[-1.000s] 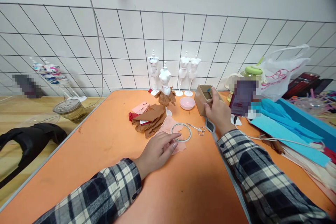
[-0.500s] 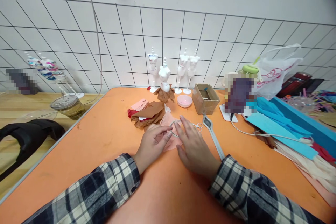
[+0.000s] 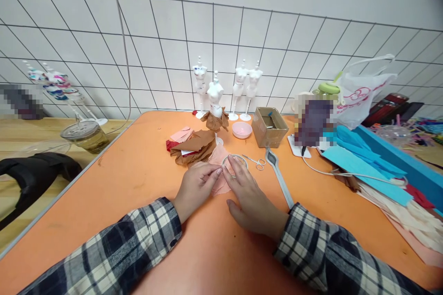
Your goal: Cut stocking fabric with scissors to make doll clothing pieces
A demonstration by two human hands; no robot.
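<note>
A piece of thin pink fabric (image 3: 217,154) lies on the orange table, with a thin round ring (image 3: 239,155) on top of it. My left hand (image 3: 198,185) is closed, thumb and forefinger pinched at the ring's left edge. What sits between those fingertips is too small to make out. My right hand (image 3: 249,196) is open, its fingers stretched out over the ring and fabric, hiding much of both. Small scissors (image 3: 258,162) lie just beyond the right hand, apart from it.
Small white mannequins (image 3: 215,94) stand by the wall, the front one wearing a brown skirt. Brown fabric pieces (image 3: 197,143) lie left. Behind are a pink bowl (image 3: 242,130) and a cardboard box (image 3: 273,136); a grey strap (image 3: 281,179) and blue fabric (image 3: 370,170) lie right.
My left fingertips have come together at the ring's edge. My right hand has shifted slightly left, uncovering more of the scissors. The whole view has tilted a little.
</note>
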